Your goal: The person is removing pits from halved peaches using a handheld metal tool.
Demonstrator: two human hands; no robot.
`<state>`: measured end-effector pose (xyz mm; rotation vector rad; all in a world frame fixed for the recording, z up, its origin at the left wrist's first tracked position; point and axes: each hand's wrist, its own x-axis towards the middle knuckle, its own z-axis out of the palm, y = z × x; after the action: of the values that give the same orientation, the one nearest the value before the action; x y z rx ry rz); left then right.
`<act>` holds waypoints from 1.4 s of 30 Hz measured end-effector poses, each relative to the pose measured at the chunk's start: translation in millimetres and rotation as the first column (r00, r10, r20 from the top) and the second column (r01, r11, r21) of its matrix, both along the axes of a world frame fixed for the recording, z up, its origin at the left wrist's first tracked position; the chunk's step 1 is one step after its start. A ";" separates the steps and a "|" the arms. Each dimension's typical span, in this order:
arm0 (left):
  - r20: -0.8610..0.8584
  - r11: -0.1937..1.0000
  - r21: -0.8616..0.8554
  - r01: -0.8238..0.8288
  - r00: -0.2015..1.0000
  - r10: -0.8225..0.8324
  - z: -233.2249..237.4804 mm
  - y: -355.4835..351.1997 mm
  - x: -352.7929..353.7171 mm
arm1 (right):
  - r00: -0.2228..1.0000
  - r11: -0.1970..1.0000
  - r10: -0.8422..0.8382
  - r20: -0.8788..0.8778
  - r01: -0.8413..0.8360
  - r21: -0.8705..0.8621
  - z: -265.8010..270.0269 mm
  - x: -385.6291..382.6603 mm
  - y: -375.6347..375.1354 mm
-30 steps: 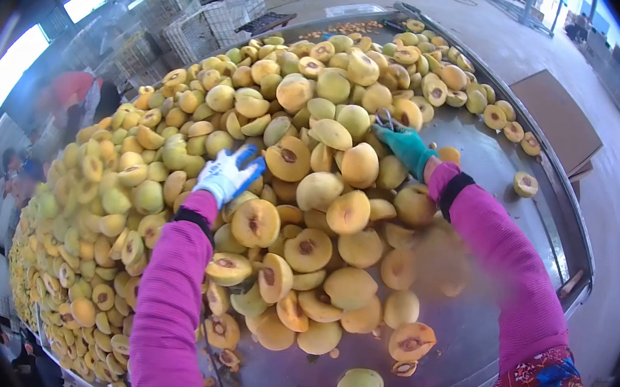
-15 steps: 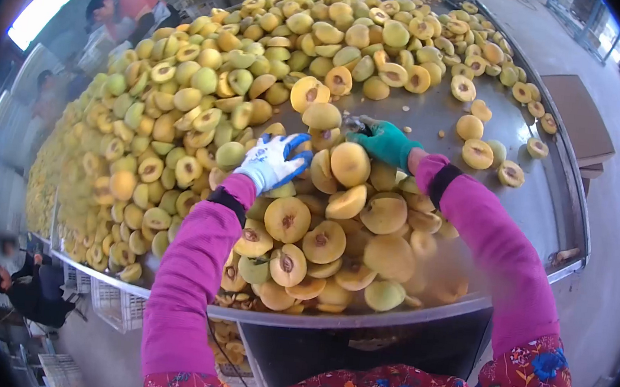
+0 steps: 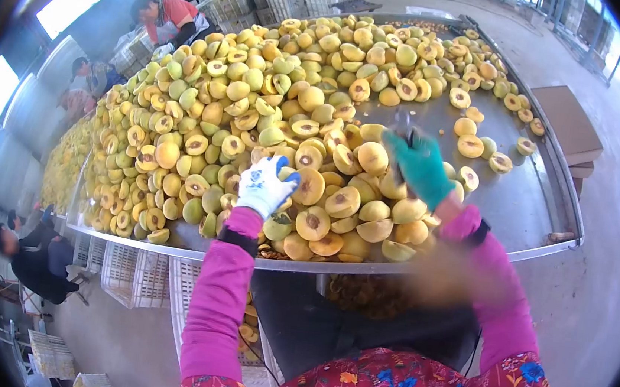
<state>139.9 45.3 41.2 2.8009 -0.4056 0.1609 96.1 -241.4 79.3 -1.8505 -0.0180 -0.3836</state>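
A large heap of halved yellow fruit (image 3: 238, 89) covers much of a metal table (image 3: 517, 213). My left hand (image 3: 269, 186), in a white glove with blue fingertips, rests at the near part of the heap, its fingers bent beside a fruit half (image 3: 308, 186). That half shows its brown centre. My right hand (image 3: 421, 163), in a green glove, is closed round a dark metal tool (image 3: 410, 134) above the heap's right side. Motion blurs the tool, so its shape is unclear. Loose halves (image 3: 470, 145) lie to the right of this hand.
Cardboard boxes (image 3: 566, 125) stand beyond the table's right edge. White crates (image 3: 134, 274) are below the near left edge, and more crates (image 3: 287, 1) stand behind. One person in red (image 3: 178, 17) leans at the far left; another in dark clothes (image 3: 42, 265) sits at the left.
The view has shifted, showing more floor and crates. My right hand has lifted from the metal surface and moved right and nearer. My left hand has moved nearer the table's front edge. A brown blur appears by my right forearm.
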 end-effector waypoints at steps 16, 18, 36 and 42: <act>0.171 0.639 0.758 0.134 0.903 -0.394 -12.9 -83.2 229.0 | 0.854 0.734 -0.037 -0.519 0.376 0.565 -75.1 -133.6 -25.6; 0.107 0.521 0.825 0.220 0.844 -0.526 -55.7 -87.2 266.0 | 0.840 0.706 -0.015 -0.542 0.392 0.589 -78.1 -134.7 -28.8; -0.297 0.017 -0.897 -0.442 0.575 -0.762 37.2 -45.2 34.8 | 0.945 0.941 0.314 -0.092 -0.297 0.163 -27.6 -104.0 7.1; -0.290 -0.141 -0.862 -0.488 0.700 -0.652 8.2 -34.5 -74.2 | 0.959 0.963 0.251 0.134 -0.233 -0.132 -15.0 -117.7 62.6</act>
<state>65.7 10.8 49.5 0.8723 -0.1057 -0.5138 -21.7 -178.7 64.3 -1.9019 -0.3741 -0.3545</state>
